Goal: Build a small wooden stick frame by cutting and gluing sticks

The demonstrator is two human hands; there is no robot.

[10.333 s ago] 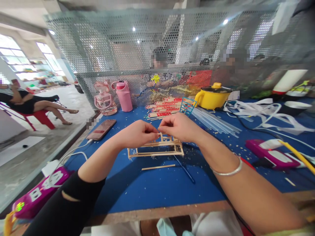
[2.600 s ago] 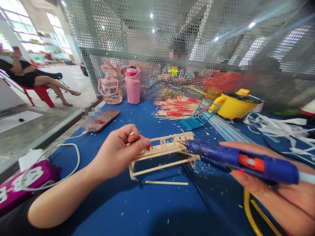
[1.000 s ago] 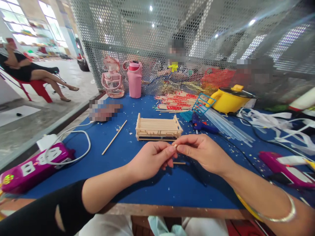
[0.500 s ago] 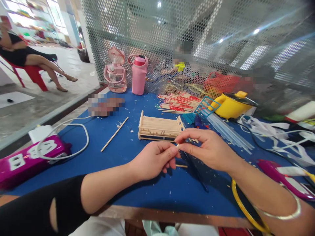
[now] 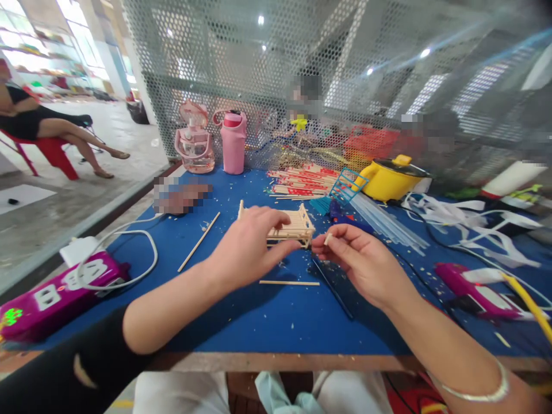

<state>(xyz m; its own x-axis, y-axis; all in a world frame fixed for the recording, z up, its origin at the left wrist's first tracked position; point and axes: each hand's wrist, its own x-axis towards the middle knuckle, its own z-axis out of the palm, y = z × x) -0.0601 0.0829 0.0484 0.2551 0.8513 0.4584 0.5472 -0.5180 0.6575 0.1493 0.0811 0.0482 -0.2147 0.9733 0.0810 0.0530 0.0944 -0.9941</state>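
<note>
A small frame built of wooden sticks [image 5: 293, 224] stands on the blue tabletop. My left hand [image 5: 248, 247] is open over its left part, thumb and fingers apart; whether it touches the frame cannot be told. My right hand [image 5: 364, 261], just right of the frame, pinches a short piece of wooden stick [image 5: 328, 238] between thumb and fingers. Below my hands lies a loose wooden stick [image 5: 290, 283]. A dark, slim tool [image 5: 338, 296] rests beside my right hand. Another wooden stick [image 5: 198, 242] lies to the left.
Behind are a bundle of red-marked sticks [image 5: 302, 179], a blue glue gun [image 5: 345, 221], clear glue sticks [image 5: 392, 221] and a yellow pot [image 5: 394, 179]. Two pink bottles [image 5: 233, 144] stand by the mesh screen [image 5: 241, 57]. A purple power strip [image 5: 64, 293] lies left. A person sits beyond.
My hands have come apart. My left hand has opened and moved up and left over the frame, while my right hand keeps the short stick piece. The camera view has shifted slightly.
</note>
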